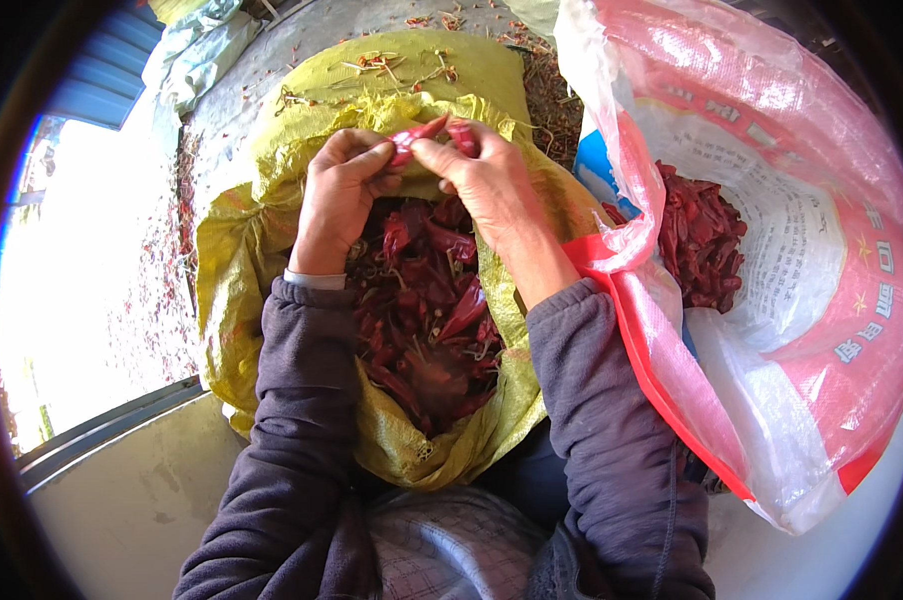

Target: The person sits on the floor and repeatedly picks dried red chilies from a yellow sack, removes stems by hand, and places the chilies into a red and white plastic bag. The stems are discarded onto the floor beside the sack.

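Note:
Above the mouth of a yellow woven sack [429, 457], both of my hands hold dried red chili peppers. My left hand [346, 176] pinches one end of a glossy red chili pepper [412, 140] between thumb and fingers. At its other end, the thumb of my right hand [489, 176] presses against the same pepper. A second red piece [462, 136] is tucked in my right fingers; whether it is a separate pepper I cannot tell. Below the hands, the sack is full of dark red dried chili peppers [421, 322], some with pale stems.
To the right, a pink and white woven bag [796, 375] bearing printing stands open, with a heap of dried red chilies [699, 240] inside. Loose stems [380, 66] lie on the yellow sack's far part. Scraps litter the grey floor [271, 67]. Bright light fills the left side.

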`<state>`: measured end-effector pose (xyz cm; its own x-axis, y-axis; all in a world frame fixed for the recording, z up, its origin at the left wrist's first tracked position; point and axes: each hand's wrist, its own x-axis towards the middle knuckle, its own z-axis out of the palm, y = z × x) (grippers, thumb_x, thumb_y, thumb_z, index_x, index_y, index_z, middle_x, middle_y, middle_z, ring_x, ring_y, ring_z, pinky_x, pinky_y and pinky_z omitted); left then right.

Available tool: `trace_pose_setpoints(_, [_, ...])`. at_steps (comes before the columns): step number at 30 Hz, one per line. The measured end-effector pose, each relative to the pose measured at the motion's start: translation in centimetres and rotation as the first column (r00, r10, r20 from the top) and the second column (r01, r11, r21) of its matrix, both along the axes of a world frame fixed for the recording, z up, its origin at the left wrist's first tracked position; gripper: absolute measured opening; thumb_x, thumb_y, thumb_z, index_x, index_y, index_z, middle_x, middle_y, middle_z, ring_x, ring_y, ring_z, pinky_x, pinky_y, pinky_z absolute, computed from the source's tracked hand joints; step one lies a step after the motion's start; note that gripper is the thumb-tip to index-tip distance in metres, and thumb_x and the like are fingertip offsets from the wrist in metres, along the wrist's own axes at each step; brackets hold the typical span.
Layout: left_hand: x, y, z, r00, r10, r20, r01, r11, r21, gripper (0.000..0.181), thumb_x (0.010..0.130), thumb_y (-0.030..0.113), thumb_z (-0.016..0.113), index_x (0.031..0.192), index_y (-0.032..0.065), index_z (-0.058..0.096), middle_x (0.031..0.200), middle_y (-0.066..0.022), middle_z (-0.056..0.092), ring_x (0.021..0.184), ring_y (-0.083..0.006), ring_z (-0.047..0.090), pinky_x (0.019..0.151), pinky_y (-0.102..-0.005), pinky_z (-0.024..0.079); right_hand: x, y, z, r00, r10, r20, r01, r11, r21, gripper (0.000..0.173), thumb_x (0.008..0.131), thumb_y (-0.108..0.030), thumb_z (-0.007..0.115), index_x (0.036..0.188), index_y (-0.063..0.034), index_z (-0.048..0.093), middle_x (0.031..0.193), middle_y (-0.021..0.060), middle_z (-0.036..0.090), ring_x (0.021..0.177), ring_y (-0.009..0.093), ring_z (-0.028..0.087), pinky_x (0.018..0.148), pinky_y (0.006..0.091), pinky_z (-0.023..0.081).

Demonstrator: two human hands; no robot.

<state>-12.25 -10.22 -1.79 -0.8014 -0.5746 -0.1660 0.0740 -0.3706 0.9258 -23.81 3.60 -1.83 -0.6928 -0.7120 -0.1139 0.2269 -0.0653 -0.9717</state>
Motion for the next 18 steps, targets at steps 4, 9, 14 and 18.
trace_pose_setpoints(4, [0.4, 0.7, 0.5, 0.959, -0.099, 0.265, 0.165, 0.957, -0.24, 0.014, 0.097, 0.011, 0.065, 0.108, 0.0017, 0.065, 0.089, -0.004, 0.068, 0.081, -0.0138, 0.068, 0.073, -0.0285, 0.056, 0.6, -0.6, 0.3, 0.98, -0.078, -0.181, 0.086, 0.996, 0.038, 0.033, 0.095, -0.035, 0.068, 0.097, -0.0013, 0.069, 0.078, 0.0082, 0.069, 0.074, 0.017, 0.064, 0.069, 0.0344, 0.051])
trace_pose_setpoints(9, [1.5, -0.1, -0.3, 0.71, 0.114, 0.695, 0.61, 0.394, -0.688, 0.043, 0.081, 0.03, 0.081, 0.109, -0.0004, 0.07, 0.093, -0.0164, 0.073, 0.085, -0.0317, 0.071, 0.077, -0.0424, 0.054, -0.7, -0.7, 0.0, 0.985, -0.165, 0.058, 0.17, 0.982, -0.083, 0.029, 0.097, -0.027, 0.061, 0.087, -0.0002, 0.066, 0.077, 0.0098, 0.069, 0.064, 0.019, 0.065, 0.062, 0.0369, 0.052])
trace_pose_setpoints(14, [1.7, -0.2, -1.3, 0.662, -0.043, 0.749, 0.743, 0.167, -0.647, 0.046, 0.072, 0.027, 0.083, 0.106, -0.0005, 0.072, 0.096, -0.0214, 0.072, 0.094, -0.0356, 0.07, 0.082, -0.0424, 0.054, -0.7, -0.5, -0.1, 0.94, -0.155, -0.304, 0.207, 0.968, 0.145, 0.034, 0.095, -0.034, 0.067, 0.091, -0.0001, 0.068, 0.083, 0.0153, 0.072, 0.073, 0.027, 0.069, 0.07, 0.0415, 0.053])
trace_pose_setpoints(18, [1.7, -1.0, -0.1, 0.704, -0.05, 0.708, 0.637, 0.486, -0.599, 0.046, 0.075, 0.019, 0.083, 0.118, 0.0025, 0.072, 0.092, -0.0136, 0.074, 0.078, -0.0235, 0.07, 0.076, -0.0363, 0.054, -1.5, 0.2, 0.3, 0.939, -0.138, -0.314, 0.21, 0.955, 0.208, 0.037, 0.092, -0.038, 0.07, 0.092, -0.0009, 0.071, 0.084, 0.018, 0.072, 0.082, 0.034, 0.07, 0.076, 0.0439, 0.053])
